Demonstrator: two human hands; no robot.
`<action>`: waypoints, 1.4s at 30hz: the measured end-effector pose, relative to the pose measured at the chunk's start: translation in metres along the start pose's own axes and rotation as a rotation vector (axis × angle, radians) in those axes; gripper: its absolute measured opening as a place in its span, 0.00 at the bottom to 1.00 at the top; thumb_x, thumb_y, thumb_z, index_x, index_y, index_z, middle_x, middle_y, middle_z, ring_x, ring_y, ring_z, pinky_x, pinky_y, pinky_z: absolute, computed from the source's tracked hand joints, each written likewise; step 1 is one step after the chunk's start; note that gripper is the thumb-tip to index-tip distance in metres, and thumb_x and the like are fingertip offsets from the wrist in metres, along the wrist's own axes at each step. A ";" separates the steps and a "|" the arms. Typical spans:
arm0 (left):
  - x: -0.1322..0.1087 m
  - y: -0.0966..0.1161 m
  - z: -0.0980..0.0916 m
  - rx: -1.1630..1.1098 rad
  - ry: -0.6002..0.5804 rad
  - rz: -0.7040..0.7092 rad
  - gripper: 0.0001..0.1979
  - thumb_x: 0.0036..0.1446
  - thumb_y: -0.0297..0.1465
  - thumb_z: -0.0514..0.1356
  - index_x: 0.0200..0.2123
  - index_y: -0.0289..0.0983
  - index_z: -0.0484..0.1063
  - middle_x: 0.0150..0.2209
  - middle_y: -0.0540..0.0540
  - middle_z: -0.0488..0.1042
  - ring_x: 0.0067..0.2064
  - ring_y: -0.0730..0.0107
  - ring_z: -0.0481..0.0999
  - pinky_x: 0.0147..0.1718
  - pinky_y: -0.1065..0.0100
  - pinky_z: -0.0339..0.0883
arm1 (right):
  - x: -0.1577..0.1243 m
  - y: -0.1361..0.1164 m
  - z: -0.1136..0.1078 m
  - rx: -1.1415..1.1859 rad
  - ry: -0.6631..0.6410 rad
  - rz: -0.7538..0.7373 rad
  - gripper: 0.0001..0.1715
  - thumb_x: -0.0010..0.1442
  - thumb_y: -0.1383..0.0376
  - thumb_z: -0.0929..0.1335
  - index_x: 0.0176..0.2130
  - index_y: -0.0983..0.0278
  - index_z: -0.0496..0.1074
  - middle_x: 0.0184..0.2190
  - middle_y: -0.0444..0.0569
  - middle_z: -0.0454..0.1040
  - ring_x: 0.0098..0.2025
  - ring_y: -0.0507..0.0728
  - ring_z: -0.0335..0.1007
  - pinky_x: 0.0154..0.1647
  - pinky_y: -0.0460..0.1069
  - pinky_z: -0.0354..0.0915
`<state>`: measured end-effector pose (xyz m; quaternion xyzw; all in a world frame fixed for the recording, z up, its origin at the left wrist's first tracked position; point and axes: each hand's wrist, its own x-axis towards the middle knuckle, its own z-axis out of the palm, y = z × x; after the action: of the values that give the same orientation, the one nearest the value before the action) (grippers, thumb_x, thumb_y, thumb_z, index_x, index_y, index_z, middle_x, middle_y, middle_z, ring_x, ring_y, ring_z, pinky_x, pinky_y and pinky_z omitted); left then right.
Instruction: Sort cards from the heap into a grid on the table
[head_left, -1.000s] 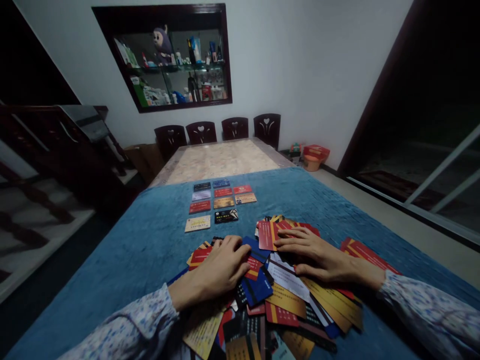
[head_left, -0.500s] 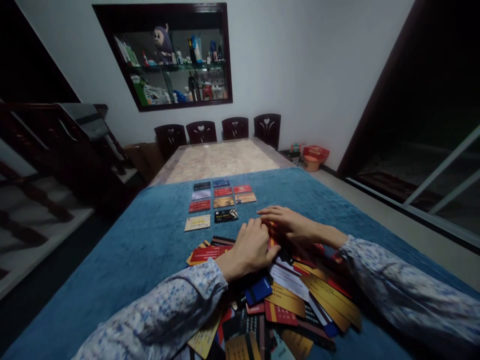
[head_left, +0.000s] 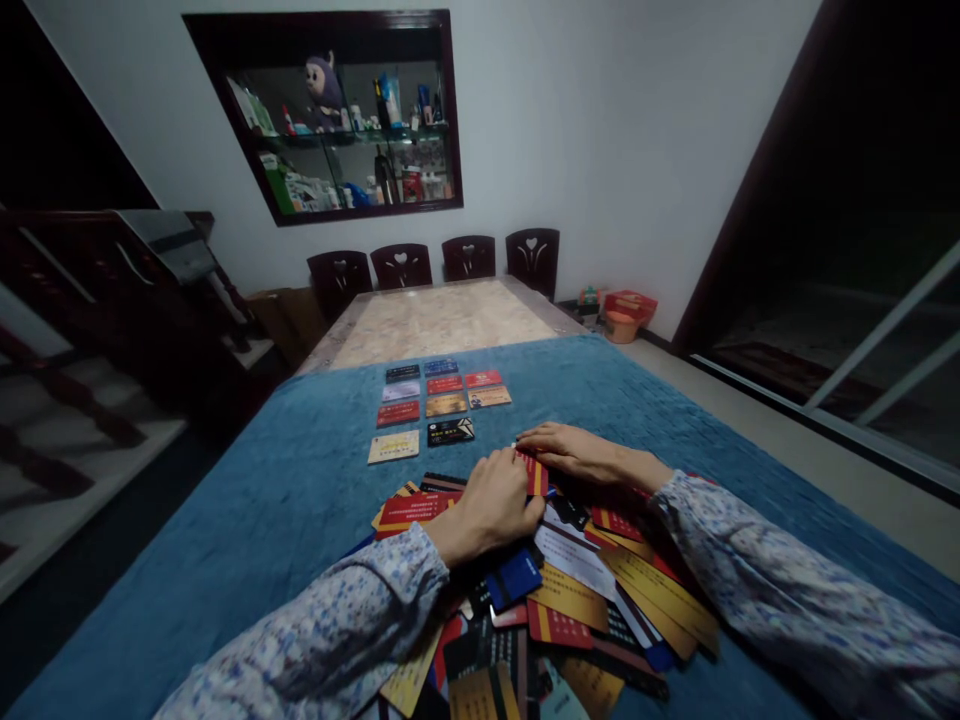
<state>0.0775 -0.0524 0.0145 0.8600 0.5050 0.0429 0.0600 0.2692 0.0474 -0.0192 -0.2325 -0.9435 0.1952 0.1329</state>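
A red card with yellow stripes (head_left: 535, 474) stands tilted between my two hands, above a loose pile of cards. My left hand (head_left: 495, 505) is closed at the card's left side, its fingertips partly hidden. From the right, my right hand (head_left: 574, 452) has its fingers bent over the card's upper edge. Beneath both hands lie many overlapping cards, among them a blue card (head_left: 514, 577), a white card (head_left: 574, 558) and gold cards (head_left: 660, 590). Beyond the hands, cards lie apart in rows, with a black VIP card (head_left: 451, 431) and a cream card (head_left: 394, 446) nearest.
A blue cloth (head_left: 247, 500) covers the near part of the long table (head_left: 450, 315). Dark chairs (head_left: 532, 260) stand at its far end. A shelf niche (head_left: 352, 130) is set in the wall, and an orange bucket (head_left: 621, 326) sits on the floor.
My right hand has moved slightly left and down, and its fingers have bent onto the red card. That card now shows more between my hands. The rows of cards look the same.
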 end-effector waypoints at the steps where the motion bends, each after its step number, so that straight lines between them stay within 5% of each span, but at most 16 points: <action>1: -0.001 -0.001 0.000 0.000 -0.002 0.003 0.15 0.61 0.35 0.54 0.46 0.31 0.70 0.46 0.34 0.73 0.49 0.50 0.72 0.50 0.53 0.69 | 0.000 -0.003 0.001 -0.008 0.000 0.006 0.26 0.69 0.59 0.58 0.58 0.66 0.72 0.56 0.59 0.73 0.56 0.63 0.67 0.60 0.61 0.61; 10: -0.013 -0.007 -0.006 -0.009 0.017 0.017 0.13 0.61 0.32 0.53 0.44 0.33 0.72 0.46 0.37 0.70 0.48 0.54 0.69 0.49 0.56 0.68 | -0.002 -0.013 -0.002 -0.056 0.018 0.030 0.24 0.72 0.57 0.56 0.52 0.65 0.73 0.49 0.57 0.74 0.50 0.61 0.68 0.55 0.57 0.63; 25: -0.010 -0.053 -0.004 -0.215 0.044 0.019 0.13 0.55 0.20 0.52 0.34 0.34 0.77 0.36 0.42 0.77 0.40 0.62 0.73 0.42 0.66 0.64 | 0.024 -0.006 -0.007 -0.075 -0.053 0.101 0.13 0.65 0.66 0.61 0.42 0.65 0.75 0.41 0.55 0.73 0.45 0.61 0.67 0.48 0.55 0.62; 32: -0.008 -0.072 -0.002 -0.344 0.084 -0.034 0.15 0.51 0.18 0.51 0.30 0.33 0.78 0.27 0.47 0.76 0.30 0.69 0.69 0.31 0.71 0.58 | 0.022 -0.027 -0.008 0.038 0.078 0.025 0.15 0.59 0.68 0.64 0.46 0.65 0.74 0.44 0.53 0.75 0.46 0.61 0.67 0.51 0.55 0.62; 42: -0.006 -0.093 0.005 -0.528 0.062 -0.082 0.14 0.48 0.21 0.53 0.33 0.31 0.79 0.29 0.48 0.77 0.33 0.68 0.73 0.32 0.73 0.62 | 0.033 -0.016 0.026 -0.019 0.243 0.057 0.09 0.59 0.71 0.66 0.38 0.65 0.76 0.33 0.51 0.76 0.37 0.56 0.70 0.40 0.48 0.63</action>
<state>-0.0053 -0.0127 -0.0039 0.7916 0.5124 0.1970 0.2684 0.2263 0.0426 -0.0298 -0.2825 -0.9152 0.1605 0.2383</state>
